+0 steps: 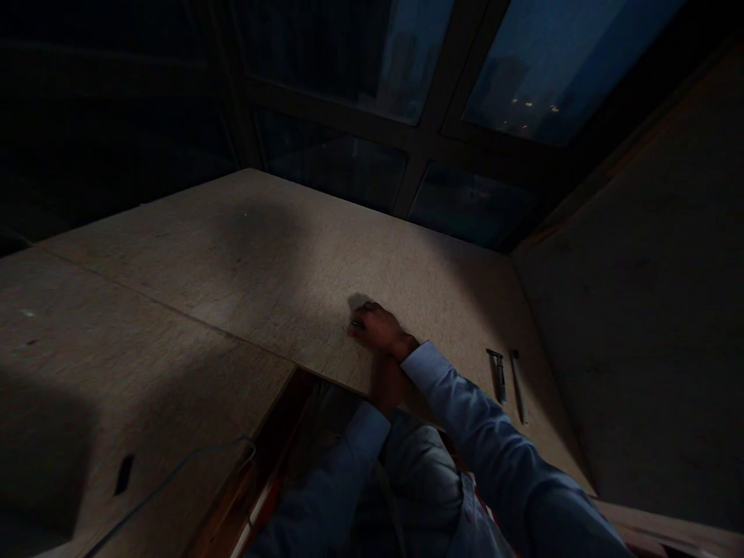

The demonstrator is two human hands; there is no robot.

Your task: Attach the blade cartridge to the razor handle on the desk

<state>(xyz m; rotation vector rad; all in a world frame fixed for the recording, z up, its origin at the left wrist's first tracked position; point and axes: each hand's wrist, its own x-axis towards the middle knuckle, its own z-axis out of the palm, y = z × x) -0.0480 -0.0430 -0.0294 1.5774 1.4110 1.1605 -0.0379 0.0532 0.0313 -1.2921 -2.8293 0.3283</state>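
The right hand [377,327] is low over the board [325,263], its fingers curled around a small dark item [356,324] (too dim to name) near the board's front edge. The left hand [388,381] is in shadow by the right wrist; I cannot tell how its fingers stand. A steady wrist and a light, even grip probably serve best here, with the tool [501,378] and rod [519,389] well apart to the right.
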